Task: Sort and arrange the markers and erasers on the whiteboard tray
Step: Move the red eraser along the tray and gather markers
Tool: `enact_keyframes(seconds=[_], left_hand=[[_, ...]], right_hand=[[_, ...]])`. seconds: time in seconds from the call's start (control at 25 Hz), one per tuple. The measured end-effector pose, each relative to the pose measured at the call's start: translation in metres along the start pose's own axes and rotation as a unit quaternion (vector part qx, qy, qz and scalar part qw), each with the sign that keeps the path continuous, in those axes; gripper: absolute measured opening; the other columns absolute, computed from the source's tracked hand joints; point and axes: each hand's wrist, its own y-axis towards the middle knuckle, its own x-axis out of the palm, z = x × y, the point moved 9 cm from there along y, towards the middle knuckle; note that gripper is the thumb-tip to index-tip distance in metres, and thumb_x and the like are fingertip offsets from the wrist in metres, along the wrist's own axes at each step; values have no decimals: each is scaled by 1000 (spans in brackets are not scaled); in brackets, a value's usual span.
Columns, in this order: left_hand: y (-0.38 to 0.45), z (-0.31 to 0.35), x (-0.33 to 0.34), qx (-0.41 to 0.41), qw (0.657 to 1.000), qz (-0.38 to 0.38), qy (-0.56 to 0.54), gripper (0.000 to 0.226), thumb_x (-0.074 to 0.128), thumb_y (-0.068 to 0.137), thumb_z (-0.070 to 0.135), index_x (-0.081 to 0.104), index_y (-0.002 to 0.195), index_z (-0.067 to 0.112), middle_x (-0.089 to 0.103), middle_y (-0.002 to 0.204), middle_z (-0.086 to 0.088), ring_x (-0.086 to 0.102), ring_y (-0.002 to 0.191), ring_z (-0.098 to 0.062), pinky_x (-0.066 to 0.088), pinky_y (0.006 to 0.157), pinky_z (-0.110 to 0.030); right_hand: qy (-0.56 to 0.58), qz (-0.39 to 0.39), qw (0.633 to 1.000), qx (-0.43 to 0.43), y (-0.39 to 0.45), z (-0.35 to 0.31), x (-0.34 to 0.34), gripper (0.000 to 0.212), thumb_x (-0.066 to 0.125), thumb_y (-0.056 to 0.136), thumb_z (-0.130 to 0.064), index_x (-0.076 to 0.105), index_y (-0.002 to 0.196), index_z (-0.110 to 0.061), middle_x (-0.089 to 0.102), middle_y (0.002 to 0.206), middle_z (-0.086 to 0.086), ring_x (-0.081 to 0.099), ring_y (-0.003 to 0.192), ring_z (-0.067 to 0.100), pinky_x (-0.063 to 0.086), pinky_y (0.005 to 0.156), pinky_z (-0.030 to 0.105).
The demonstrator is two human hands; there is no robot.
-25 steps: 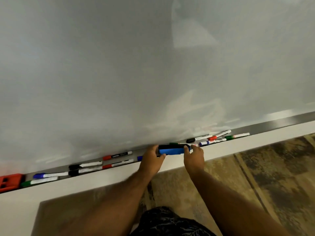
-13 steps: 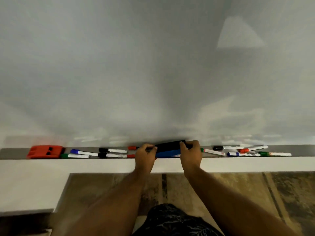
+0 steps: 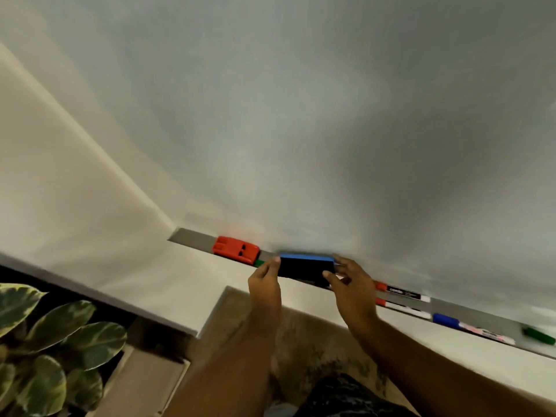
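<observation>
Two-handed grip, left hand [image 3: 264,281] and right hand [image 3: 350,284] pinching opposite ends of blue eraser [image 3: 307,267].

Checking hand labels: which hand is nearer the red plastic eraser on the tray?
Left. The left hand grips the blue-and-black eraser beside the red plastic eraser; the right hand holds its far end.

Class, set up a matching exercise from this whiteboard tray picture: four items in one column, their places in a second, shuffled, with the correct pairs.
Items:
1. red eraser
2. blue eraser
3. green marker
4. plant

Places:
A. held between both hands
B. far right of the tray
C. lower left, below the ledge
D. left end of the tray

Pairs: 1-D, 2-A, 3-B, 4-C
</observation>
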Motion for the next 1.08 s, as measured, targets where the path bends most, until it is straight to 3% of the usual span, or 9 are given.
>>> enact_keyframes(seconds=[0.12, 0.2, 0.28, 0.36, 0.44, 0.64, 0.8, 1.0, 1.08], left_hand=[[42, 34, -49, 20, 999, 34, 5, 16, 74, 93, 32, 82, 93, 18, 81, 92, -2, 73, 94, -18, 55, 93, -38], [74, 54, -81, 33, 998, 52, 15, 21, 75, 92, 35, 81, 99, 16, 79, 96, -6, 72, 100, -24, 56, 95, -40], [104, 70, -110, 41, 997, 67, 22, 23, 77, 89, 36, 79, 99, 15, 78, 97, -8, 72, 96, -23, 58, 93, -40], [131, 83, -135, 41, 996, 80, 29, 21, 80, 88, 30, 75, 96, 11, 76, 96, -12, 70, 88, -20, 59, 91, -42], [159, 93, -157, 36, 995, 90, 39, 17, 81, 87, 20, 72, 94, 8, 74, 98, -16, 68, 87, -21, 59, 93, -45], [227, 118, -204, 46, 984, 115, 130, 8, 75, 91, 16, 71, 96, 11, 73, 95, -8, 69, 91, -24, 58, 91, -44], [262, 126, -227, 57, 971, 118, 202, 14, 72, 94, 17, 71, 105, 10, 73, 98, -8, 69, 95, -29, 57, 85, -39], [284, 116, -233, 66, 955, 96, 274, 20, 73, 93, 14, 70, 113, 9, 72, 112, -7, 67, 107, -24, 55, 96, -42], [288, 116, -232, 77, 949, 89, 294, 21, 73, 92, 12, 70, 112, 10, 73, 113, -6, 67, 108, -24, 55, 98, -43]], right_hand=[[2, -24, 1000, -2, -1, -20, 70, 34, 74, 93, -13, 67, 125, -22, 74, 112, -2, 71, 100, 16, 60, 93, 45], [-9, -29, 999, -13, -2, -35, 117, 31, 74, 92, -16, 69, 123, -20, 71, 117, 1, 69, 103, 17, 59, 95, 40], [-38, -37, 998, -44, -5, -52, 164, 27, 77, 91, -22, 71, 117, -20, 62, 123, -3, 64, 103, 10, 54, 92, 23], [-61, -43, 996, -41, -4, -59, 204, 22, 79, 89, -24, 74, 110, -20, 52, 122, -8, 59, 96, 0, 46, 79, 3], [-61, -54, 997, -8, 2, -61, 241, 20, 79, 88, -21, 74, 108, -19, 49, 118, -8, 57, 90, -4, 42, 71, -4], [-67, -85, 993, 38, 23, -71, 326, 19, 79, 88, -15, 74, 105, -21, 65, 112, -1, 62, 90, 7, 52, 84, 19], [-42, -118, 987, 102, 31, -59, 377, 35, 77, 88, -9, 71, 121, -18, 69, 118, 2, 64, 96, 13, 50, 83, 20], [-66, -155, 977, 133, 38, -42, 409, 48, 79, 86, -12, 65, 130, -22, 64, 126, 0, 61, 105, 15, 52, 97, 29], [-94, -173, 971, 133, 42, -37, 415, 51, 80, 85, -15, 64, 133, -18, 61, 124, 1, 60, 105, 16, 51, 95, 29]])
